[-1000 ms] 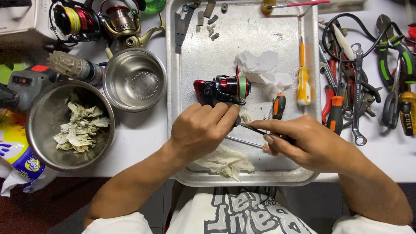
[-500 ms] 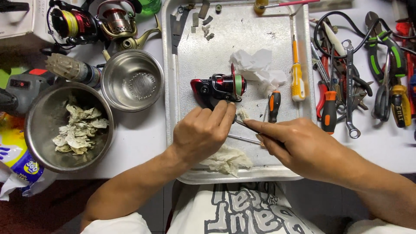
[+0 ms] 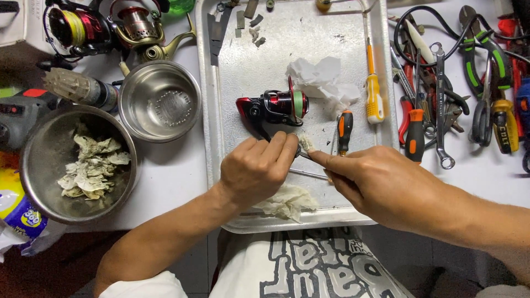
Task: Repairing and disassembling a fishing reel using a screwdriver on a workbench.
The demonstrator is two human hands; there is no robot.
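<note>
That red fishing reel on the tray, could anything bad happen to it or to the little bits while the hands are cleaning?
Maybe. The left hand pinches a tiny part that the right hand wipes with a bit of tissue; it could slip and get lost in the crumpled paper. The red reel lies loose on the metal tray just past the knuckles, so a bump might knock it. Small loose pieces at the tray's far end could scatter.

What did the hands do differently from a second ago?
Hardly anything. The left hand and right hand stayed together over the metal tray, still pinching a small part with a scrap of tissue. The red and black fishing reel, screwdrivers and bowls have not moved.
</note>
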